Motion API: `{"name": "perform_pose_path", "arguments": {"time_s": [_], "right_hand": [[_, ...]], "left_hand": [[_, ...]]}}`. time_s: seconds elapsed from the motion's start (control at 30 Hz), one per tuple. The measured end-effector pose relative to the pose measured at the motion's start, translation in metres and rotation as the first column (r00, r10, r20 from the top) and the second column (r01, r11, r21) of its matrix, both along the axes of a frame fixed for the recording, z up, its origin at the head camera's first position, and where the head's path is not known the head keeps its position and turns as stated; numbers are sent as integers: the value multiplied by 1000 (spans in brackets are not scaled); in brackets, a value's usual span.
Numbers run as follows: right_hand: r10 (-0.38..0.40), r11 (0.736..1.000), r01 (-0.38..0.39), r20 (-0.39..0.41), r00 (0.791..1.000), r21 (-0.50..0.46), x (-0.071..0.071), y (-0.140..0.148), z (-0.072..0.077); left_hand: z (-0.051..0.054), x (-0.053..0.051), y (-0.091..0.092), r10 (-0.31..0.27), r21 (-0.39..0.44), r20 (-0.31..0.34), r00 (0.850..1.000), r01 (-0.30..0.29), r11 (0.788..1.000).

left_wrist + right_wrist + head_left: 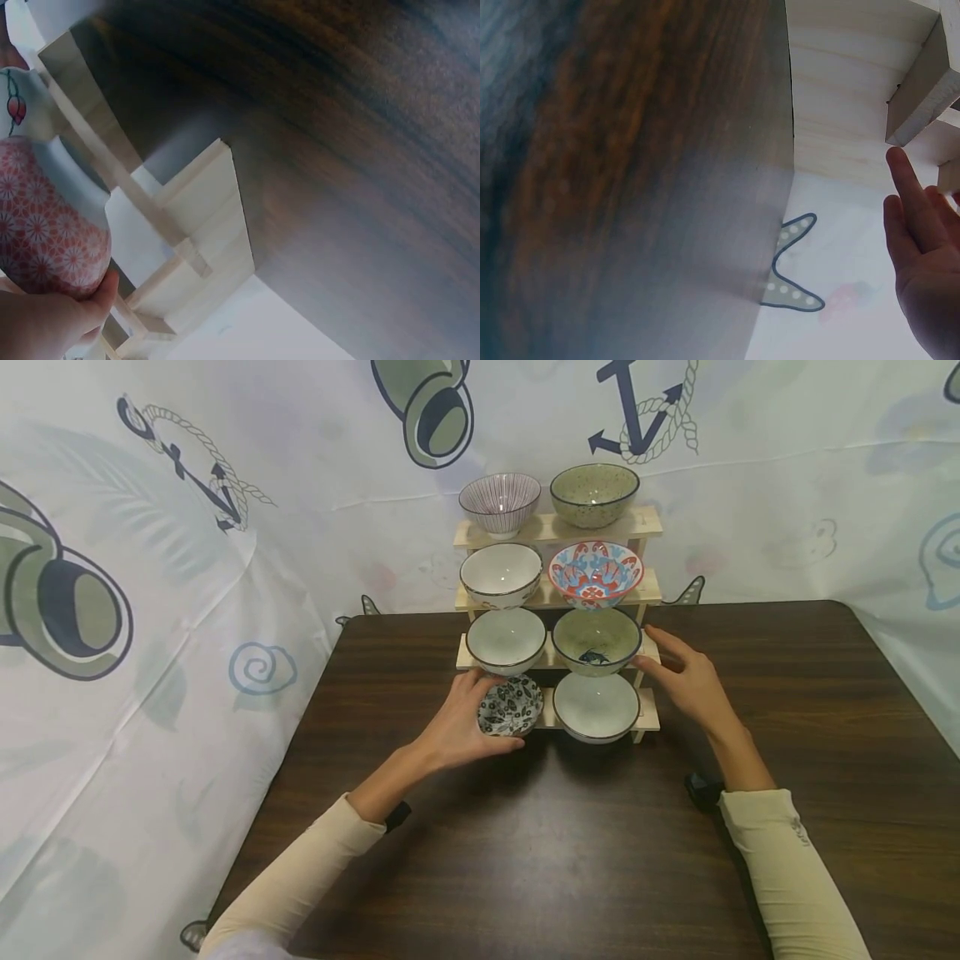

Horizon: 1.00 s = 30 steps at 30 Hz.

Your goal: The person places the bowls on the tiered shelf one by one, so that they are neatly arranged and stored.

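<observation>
My left hand [472, 722] grips a small bowl [512, 706] with a black floral inside, at the left of the lowest shelf. Its outside shows a red flower pattern in the left wrist view, where the hand [52, 322] holds it by the side. At the right end of the rack, my right hand [690, 685] has thumb and fingers extended beside a green bowl [597, 639] with a dark blue figure inside. Whether it touches that bowl is unclear. The right wrist view shows the hand [926, 262] near the wooden rack [847, 97].
Beside the floral bowl sits a white bowl [596, 703]. Higher steps of the wooden rack [648, 522] bear several more bowls, including a red-and-blue patterned one [596, 572]. A dark wooden table [555, 860] lies underneath, with a printed cloth [300, 460] behind and at the left.
</observation>
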State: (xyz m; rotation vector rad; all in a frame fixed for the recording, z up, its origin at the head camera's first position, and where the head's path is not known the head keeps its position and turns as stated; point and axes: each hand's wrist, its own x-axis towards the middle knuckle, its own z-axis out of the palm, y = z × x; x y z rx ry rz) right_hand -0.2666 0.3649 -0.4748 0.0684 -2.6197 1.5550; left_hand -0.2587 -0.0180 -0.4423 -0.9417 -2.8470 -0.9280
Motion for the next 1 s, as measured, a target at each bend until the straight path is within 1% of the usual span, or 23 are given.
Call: {"name": "perform_pose_path", "arguments": {"time_s": [0.17, 0.43, 0.53, 0.77, 0.9, 1.0], "right_hand": [[4, 1000, -4, 11, 1000, -5, -1, 0, 0], [-1, 1000, 1, -4, 1000, -3, 1, 2, -1], [-2, 1000, 2, -1, 1000, -5, 0, 4, -2], [-8, 1000, 8, 3, 1000, -8, 4, 4, -2], [0, 1000, 0, 1, 1000, -6, 5, 3, -2], [1, 1000, -1, -5, 1000, -2, 5, 4, -3]], "left_hand": [[-9, 2, 3, 17, 25, -40, 999, -16, 1000], [-27, 4, 9, 70, 77, -88, 994, -64, 995], [-28, 5, 11, 87, 68, -114, 990, -80, 995], [-28, 6, 11, 105, 0, -173, 979, -107, 994], [-29, 8, 10, 98, -10, -181, 979, -101, 995], [-31, 9, 7, 90, 2, -177, 980, -91, 996]]}}
